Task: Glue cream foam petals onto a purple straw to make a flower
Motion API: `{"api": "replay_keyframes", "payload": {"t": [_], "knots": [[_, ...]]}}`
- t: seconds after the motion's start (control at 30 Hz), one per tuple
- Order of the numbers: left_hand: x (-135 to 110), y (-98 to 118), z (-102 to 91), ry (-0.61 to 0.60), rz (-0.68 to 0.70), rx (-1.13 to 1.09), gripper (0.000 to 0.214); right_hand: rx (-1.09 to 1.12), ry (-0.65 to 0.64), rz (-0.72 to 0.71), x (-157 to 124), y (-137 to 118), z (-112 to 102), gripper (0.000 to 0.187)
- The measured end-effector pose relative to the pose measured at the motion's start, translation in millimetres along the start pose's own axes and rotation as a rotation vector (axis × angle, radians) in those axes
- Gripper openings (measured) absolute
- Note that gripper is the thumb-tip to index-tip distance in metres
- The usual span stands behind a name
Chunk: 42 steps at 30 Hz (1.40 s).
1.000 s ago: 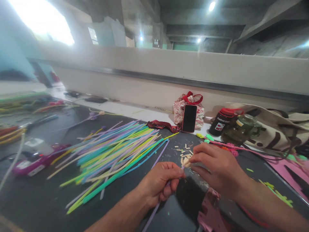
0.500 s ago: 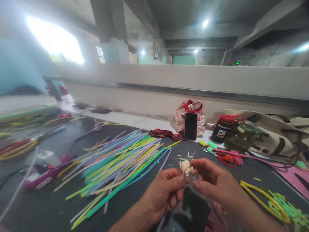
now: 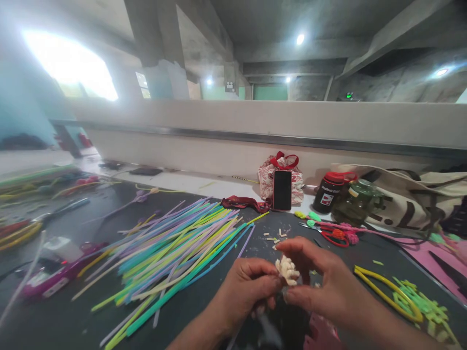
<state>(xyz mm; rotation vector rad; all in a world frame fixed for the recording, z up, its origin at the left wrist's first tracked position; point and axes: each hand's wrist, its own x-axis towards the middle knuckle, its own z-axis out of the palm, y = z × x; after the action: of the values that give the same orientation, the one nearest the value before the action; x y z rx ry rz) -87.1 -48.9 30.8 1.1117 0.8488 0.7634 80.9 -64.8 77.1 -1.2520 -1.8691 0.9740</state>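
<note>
My left hand (image 3: 251,284) is closed in a pinch on a cream flower-like piece (image 3: 287,270) made of small fluffy loops, gripping its lower left side. Around the right side of that piece curves my right hand (image 3: 321,274). Its index finger and thumb stand apart, above and below the piece; whether they touch it I cannot tell. Short cream snippets (image 3: 280,232) lie on the dark table (image 3: 204,311) just beyond my fingers. To the left of my hands, a wide bundle of pastel fuzzy stems (image 3: 182,253) is spread out.
Scissors with red handles (image 3: 330,236) lie beside pink and green fuzzy pieces. A phone (image 3: 282,190) leans on a patterned bag (image 3: 263,175). Bottles (image 3: 326,194) stand further right. A purple device (image 3: 54,277) sits left; a yellow bent stem (image 3: 386,291) lies right.
The cream piece has come lower and tilted to the right, showing more of its loops. My right hand's fingers have spread wider around it. The whole view has shifted slightly.
</note>
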Motion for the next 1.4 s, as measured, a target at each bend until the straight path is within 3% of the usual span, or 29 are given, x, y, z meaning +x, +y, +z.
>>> {"api": "replay_keyframes", "payload": {"t": [0.13, 0.23, 0.47, 0.6, 0.7, 0.83, 0.93, 1.07, 1.23, 1.4], "knots": [[-2, 0, -0.2, 0.001, 0.040, 0.081, 0.031, -0.134, -0.055, -0.172, -5, 2, -11, 0.060], [-2, -1, 0.8, -0.006, 0.063, 0.152, 0.027, -0.176, -0.084, -0.276, -8, 5, -17, 0.057], [0, -4, 2.1, -0.014, 0.057, 0.166, 0.022, -0.245, -0.123, -0.353, -7, 5, -16, 0.049], [-1, -1, 4.5, 0.036, 0.039, 0.140, 0.021, -0.305, -0.012, -0.428, -11, 10, -16, 0.057], [-1, 1, 5.9, 0.090, 0.030, 0.119, 0.020, -0.334, 0.124, -0.514, -17, 15, -16, 0.043], [0, 0, 6.0, 0.125, 0.070, 0.123, 0.021, -0.350, 0.171, -0.504, -19, 20, -14, 0.028], [0, -1, 5.8, 0.125, 0.091, 0.145, 0.021, -0.372, 0.118, -0.463, -16, 19, -15, 0.044], [-2, 0, 5.7, 0.051, 0.078, 0.199, 0.020, -0.438, -0.052, -0.351, -13, 10, -21, 0.076], [-2, 2, 5.4, -0.087, 0.032, 0.223, 0.020, -0.417, -0.255, -0.303, -15, -4, -30, 0.070], [-2, 2, 5.4, -0.133, 0.026, 0.235, 0.019, -0.410, -0.289, -0.291, -15, -7, -28, 0.056]]}}
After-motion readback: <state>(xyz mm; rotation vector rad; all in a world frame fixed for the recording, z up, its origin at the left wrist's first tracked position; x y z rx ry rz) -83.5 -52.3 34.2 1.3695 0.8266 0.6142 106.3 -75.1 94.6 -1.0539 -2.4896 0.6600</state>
